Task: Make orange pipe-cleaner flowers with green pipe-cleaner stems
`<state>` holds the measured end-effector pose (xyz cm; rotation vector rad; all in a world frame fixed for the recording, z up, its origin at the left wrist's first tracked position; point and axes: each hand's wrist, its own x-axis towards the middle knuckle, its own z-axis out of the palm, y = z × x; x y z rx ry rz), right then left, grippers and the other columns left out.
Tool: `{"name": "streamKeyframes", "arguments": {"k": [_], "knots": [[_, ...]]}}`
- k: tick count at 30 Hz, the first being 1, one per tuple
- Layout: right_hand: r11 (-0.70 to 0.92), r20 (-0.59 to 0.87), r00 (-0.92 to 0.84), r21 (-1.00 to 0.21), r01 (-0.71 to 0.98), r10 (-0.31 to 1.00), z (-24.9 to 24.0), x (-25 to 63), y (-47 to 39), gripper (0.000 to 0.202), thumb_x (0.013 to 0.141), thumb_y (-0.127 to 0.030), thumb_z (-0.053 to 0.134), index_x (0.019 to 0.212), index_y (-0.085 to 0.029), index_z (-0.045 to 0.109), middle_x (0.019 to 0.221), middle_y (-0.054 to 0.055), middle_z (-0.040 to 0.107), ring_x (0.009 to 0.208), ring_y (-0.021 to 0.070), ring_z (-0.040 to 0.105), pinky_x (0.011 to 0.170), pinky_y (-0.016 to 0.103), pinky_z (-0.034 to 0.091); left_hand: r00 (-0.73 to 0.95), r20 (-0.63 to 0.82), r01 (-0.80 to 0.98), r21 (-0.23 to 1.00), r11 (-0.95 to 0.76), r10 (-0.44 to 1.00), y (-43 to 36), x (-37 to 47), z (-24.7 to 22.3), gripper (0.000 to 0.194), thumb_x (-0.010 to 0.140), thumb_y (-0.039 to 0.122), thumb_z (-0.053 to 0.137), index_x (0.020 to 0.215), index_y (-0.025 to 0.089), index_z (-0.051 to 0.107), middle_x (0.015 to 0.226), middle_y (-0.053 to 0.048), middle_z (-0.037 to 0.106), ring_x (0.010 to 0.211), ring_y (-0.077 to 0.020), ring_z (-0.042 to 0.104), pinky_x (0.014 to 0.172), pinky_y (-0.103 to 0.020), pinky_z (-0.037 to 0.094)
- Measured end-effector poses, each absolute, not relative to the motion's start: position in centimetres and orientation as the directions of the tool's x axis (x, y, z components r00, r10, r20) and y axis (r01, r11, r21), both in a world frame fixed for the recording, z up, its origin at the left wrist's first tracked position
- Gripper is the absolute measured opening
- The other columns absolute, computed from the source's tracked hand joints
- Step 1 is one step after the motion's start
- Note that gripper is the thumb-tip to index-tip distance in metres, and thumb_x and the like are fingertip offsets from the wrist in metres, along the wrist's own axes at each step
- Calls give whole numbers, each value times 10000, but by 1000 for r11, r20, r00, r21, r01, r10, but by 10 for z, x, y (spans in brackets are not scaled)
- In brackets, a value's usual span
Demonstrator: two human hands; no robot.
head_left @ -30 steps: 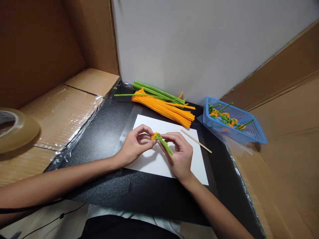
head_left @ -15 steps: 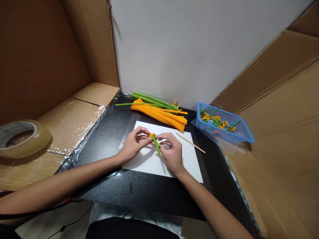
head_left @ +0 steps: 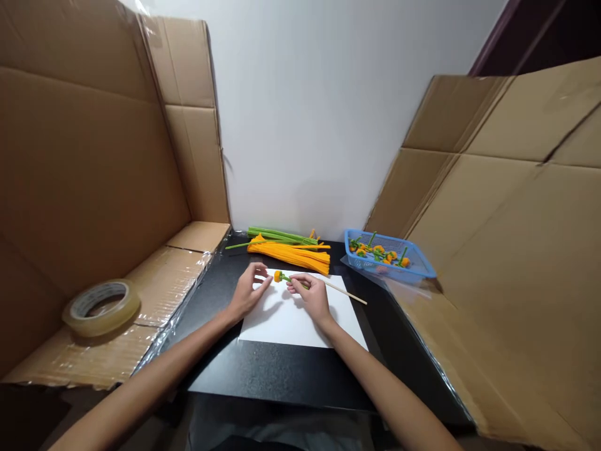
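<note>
A small orange pipe-cleaner piece [head_left: 278,276] with a green stem points left above the white sheet [head_left: 282,322]. My right hand [head_left: 312,297] pinches its green stem between thumb and fingers. Just left of the orange end, my left hand [head_left: 248,291] has its thumb and fingers apart, with nothing between them. Behind the sheet lie a bundle of orange pipe cleaners [head_left: 291,254] and a bundle of green ones [head_left: 277,235]. A thin wooden stick [head_left: 347,292] rests across the sheet's right edge, its left end hidden near my right hand.
At the back right stands a blue basket [head_left: 422,272] holding several orange and green pieces, over a clear plastic sheet. A roll of clear tape [head_left: 106,322] lies on cardboard at the left. Cardboard walls flank the black table [head_left: 263,376].
My left hand has let go of the piece and moved slightly away. The piece has turned from pointing down to lying sideways in my right hand. The camera view has tilted up.
</note>
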<state>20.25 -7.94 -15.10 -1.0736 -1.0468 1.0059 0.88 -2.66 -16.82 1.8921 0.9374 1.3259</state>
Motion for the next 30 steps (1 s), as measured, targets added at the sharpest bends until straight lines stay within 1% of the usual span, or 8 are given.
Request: {"name": "streamKeyframes", "arguments": {"k": [3, 6, 12, 17, 20, 23, 27, 30], "knots": [[79, 39, 158, -964, -254, 987, -147, 215, -75, 344, 571, -366, 881, 827, -165, 770, 804, 73, 777, 734, 182, 730, 801, 327, 599, 197, 436, 225, 852, -473, 878, -12, -6, -168, 313, 909, 471, 591, 1026, 182, 578, 990, -64, 642, 869, -193, 670, 712, -312, 585], [58, 18, 144, -960, -273, 989, -147, 222, -74, 357, 542, -379, 885, 809, -174, 768, 807, 83, 781, 761, 196, 740, 826, 351, 596, 196, 379, 166, 896, -411, 905, -4, -17, -168, 375, 868, 540, 613, 952, 175, 591, 905, -42, 642, 784, -188, 665, 661, -308, 579], [98, 76, 105, -970, -222, 992, -155, 212, -75, 390, 503, -370, 900, 813, -174, 768, 798, 81, 780, 756, 213, 735, 813, 379, 571, 376, 336, 54, 922, -382, 863, -18, -6, -169, 464, 852, 535, 651, 1134, 167, 619, 1059, -83, 679, 908, -216, 699, 719, -337, 607], [137, 134, 27, -980, -146, 991, -156, 201, -81, 363, 529, -307, 888, 839, -154, 778, 801, 82, 783, 754, 209, 719, 779, 349, 541, 409, 412, -9, 894, -448, 814, -40, 11, -166, 430, 860, 464, 678, 1172, 175, 616, 1023, -76, 725, 898, -199, 708, 764, -341, 614], [121, 127, -38, -985, -122, 991, -155, 195, -85, 384, 585, -363, 866, 879, -140, 763, 754, 81, 777, 715, 216, 723, 750, 352, 549, 387, 471, 102, 832, -545, 792, -45, 10, -162, 379, 900, 450, 633, 1162, 177, 649, 1066, -89, 728, 887, -188, 704, 733, -312, 605], [131, 136, -64, -988, -84, 989, -152, 192, -88, 447, 685, -455, 797, 991, -137, 728, 731, 67, 768, 693, 211, 730, 727, 349, 565, 354, 499, 176, 795, -580, 791, -44, 8, -159, 354, 906, 470, 621, 1076, 165, 680, 992, -79, 725, 843, -181, 692, 673, -287, 593], [317, 316, -18, -944, 93, 948, -146, 195, -91, 452, 754, -414, 757, 1133, -173, 703, 793, 46, 773, 739, 194, 728, 739, 333, 569, 387, 506, 155, 788, -595, 771, -44, 6, -158, 341, 906, 470, 626, 1037, 162, 690, 952, -67, 716, 820, -172, 687, 661, -277, 593], [406, 402, -60, -899, 165, 914, -144, 198, -91, 329, 774, -388, 745, 1035, -189, 753, 888, 67, 781, 789, 195, 728, 763, 330, 569, 455, 517, 154, 756, -636, 725, -47, 6, -156, 318, 921, 459, 611, 1018, 169, 702, 972, -72, 716, 835, -169, 688, 666, -268, 594]]}}
